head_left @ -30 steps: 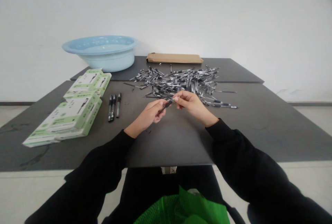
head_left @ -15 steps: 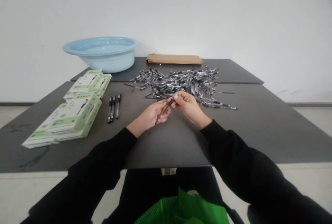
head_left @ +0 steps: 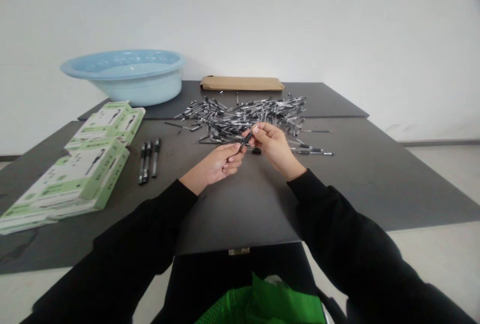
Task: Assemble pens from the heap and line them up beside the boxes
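Note:
My left hand (head_left: 219, 163) and my right hand (head_left: 273, 145) meet over the dark table (head_left: 356, 174), both pinching one black pen (head_left: 246, 140) between their fingertips. The pen points up and to the right. Just behind the hands lies a big loose heap of pens (head_left: 247, 114). A small black piece (head_left: 256, 151) lies on the table under my right hand. Three black pens (head_left: 148, 155) rest side by side to the left of my left hand.
Green-and-white boxes (head_left: 80, 174) are stacked at the left, some farther back (head_left: 112, 119). A light blue basin (head_left: 125, 75) stands at the back left, a flat brown packet (head_left: 242, 83) behind the heap. A green bag (head_left: 262, 301) sits on my lap.
The view has swung slightly right, so everything sits more to the left. My hands stay joined on the pen and have drawn a little closer to the heap, tilting the pen upward.

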`<control>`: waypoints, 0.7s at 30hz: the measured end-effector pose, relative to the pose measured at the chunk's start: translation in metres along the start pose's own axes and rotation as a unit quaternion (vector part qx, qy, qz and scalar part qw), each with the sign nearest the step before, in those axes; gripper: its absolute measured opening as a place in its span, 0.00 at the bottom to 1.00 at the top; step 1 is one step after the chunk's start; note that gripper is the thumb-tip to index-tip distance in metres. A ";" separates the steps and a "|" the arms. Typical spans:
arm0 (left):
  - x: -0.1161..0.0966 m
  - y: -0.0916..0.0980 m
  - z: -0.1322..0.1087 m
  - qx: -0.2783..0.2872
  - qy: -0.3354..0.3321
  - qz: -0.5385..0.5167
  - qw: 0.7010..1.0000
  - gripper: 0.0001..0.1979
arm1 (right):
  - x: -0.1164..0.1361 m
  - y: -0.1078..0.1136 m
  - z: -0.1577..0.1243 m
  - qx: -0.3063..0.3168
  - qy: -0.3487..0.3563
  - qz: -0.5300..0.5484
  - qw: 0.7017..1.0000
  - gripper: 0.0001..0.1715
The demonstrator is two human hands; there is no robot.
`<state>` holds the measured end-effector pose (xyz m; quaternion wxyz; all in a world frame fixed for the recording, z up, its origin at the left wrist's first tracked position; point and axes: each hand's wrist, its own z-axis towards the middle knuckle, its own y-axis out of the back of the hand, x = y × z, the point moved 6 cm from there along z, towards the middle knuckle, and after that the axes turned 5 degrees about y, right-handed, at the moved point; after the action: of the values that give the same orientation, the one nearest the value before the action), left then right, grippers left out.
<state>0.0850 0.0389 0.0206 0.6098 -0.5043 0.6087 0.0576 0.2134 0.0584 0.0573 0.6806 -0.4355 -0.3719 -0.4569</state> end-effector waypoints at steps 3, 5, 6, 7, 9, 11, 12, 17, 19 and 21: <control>-0.001 0.006 -0.003 -0.056 -0.037 0.027 0.997 0.09 | -0.003 -0.003 -0.002 0.004 -0.016 -0.009 1.000 0.22; -0.002 0.008 -0.004 -0.078 -0.044 0.030 0.996 0.10 | -0.004 -0.003 -0.002 -0.002 -0.022 -0.010 1.000 0.23; -0.001 0.007 -0.004 -0.077 -0.033 0.024 0.996 0.10 | -0.005 -0.003 -0.002 -0.004 -0.022 -0.009 1.000 0.23; 0.000 0.005 -0.004 -0.072 -0.017 0.014 0.997 0.11 | -0.005 -0.003 -0.002 -0.005 -0.022 -0.007 1.000 0.23; 0.003 0.003 -0.004 -0.066 0.006 0.001 0.998 0.13 | -0.007 -0.003 -0.002 -0.004 -0.027 -0.007 1.000 0.24; 0.002 0.004 -0.005 -0.081 -0.008 0.009 0.997 0.13 | -0.010 -0.004 -0.003 0.000 -0.036 -0.010 0.999 0.24; 0.001 0.006 -0.005 -0.095 -0.026 0.017 0.995 0.12 | -0.011 -0.004 -0.003 0.001 -0.040 -0.012 0.999 0.24; -0.004 0.010 -0.007 -0.119 -0.068 0.046 0.990 0.12 | -0.014 -0.004 -0.003 0.003 -0.048 -0.008 0.999 0.25; -0.003 0.010 -0.006 -0.117 -0.059 0.029 0.991 0.11 | -0.015 -0.003 -0.003 -0.001 -0.047 -0.008 0.999 0.24; -0.001 0.010 -0.006 -0.118 -0.047 0.010 0.992 0.11 | -0.015 -0.004 -0.003 -0.002 -0.046 -0.008 0.999 0.24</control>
<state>0.0738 0.0405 0.0176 0.5733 -0.5631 0.5735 0.1592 0.2055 0.0594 0.0440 0.6582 -0.4542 -0.4051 -0.4430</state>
